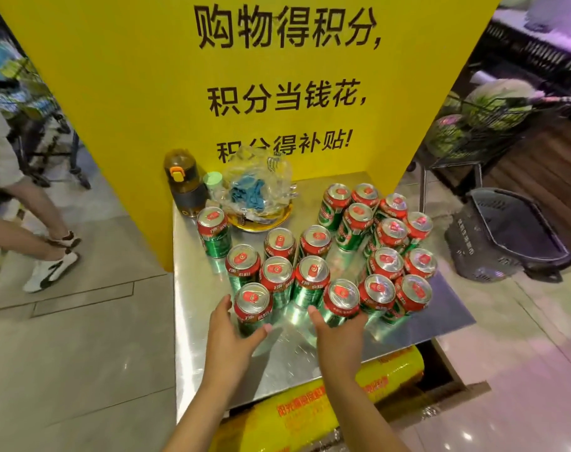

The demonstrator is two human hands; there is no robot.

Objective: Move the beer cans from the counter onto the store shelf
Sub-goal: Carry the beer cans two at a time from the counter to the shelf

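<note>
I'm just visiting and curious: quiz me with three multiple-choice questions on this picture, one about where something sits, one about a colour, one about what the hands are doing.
1. Where does the brown water bottle stand?
A. at the counter's far left corner, by the yellow sign
B. in the dark basket on the floor
C. among the right-hand cans

2. What colour is the band round the top of each beer can?
A. blue
B. red
C. black

3. What is the left hand doing?
A. lifting a can high in the air
B. hanging away from the counter
C. closing round the nearest can, which stands on the metal counter

Answers: 1 A, the bottle stands against the yellow sign. 2 B, the band is red above a green body. 3 C, thumb and fingers flank the can.
</note>
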